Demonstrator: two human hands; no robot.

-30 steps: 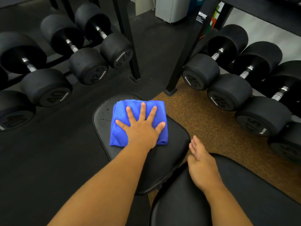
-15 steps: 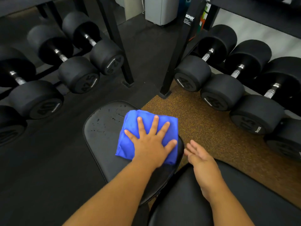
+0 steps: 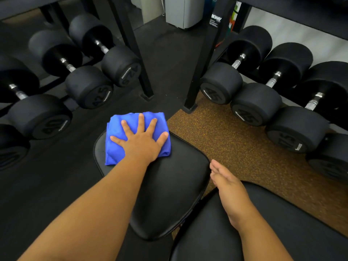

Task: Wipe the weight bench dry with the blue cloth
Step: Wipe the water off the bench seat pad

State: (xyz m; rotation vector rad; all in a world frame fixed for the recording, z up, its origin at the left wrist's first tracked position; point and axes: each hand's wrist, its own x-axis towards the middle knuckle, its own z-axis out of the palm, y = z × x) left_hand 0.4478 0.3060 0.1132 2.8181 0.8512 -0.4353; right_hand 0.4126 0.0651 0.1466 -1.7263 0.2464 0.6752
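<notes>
The left hand (image 3: pixel 140 142) lies flat on the blue cloth (image 3: pixel 131 137), its fingers (image 3: pixel 140 120) spread wide and straight, pressing the folded cloth onto the far end of the counter's seat pad (image 3: pixel 169 185) (the black padded weight bench). The cloth reaches past the fingertips and hangs slightly over the pad's far edge; its near left corner lies beside the wrist. The thumb points out toward the right edge of the cloth.

The right hand (image 3: pixel 228 187) holds nothing, its fingers (image 3: pixel 216 170) straight and close together, tips just beside the seat pad's right edge. Its wrist lies over the second pad (image 3: pixel 282 223), which fills the near right corner; whether the palm touches that pad cannot be told.

Beyond the left fingertips, two black rack legs (image 3: pixel 199 72) stand on the floor. Left of the fingers a row of black dumbbells (image 3: pixel 88 85) sits on a rack, marked 42.5 and 40. Right of the fingers, across a speckled brown floor mat (image 3: pixel 235 147), another row of dumbbells (image 3: pixel 256 102) rests
</notes>
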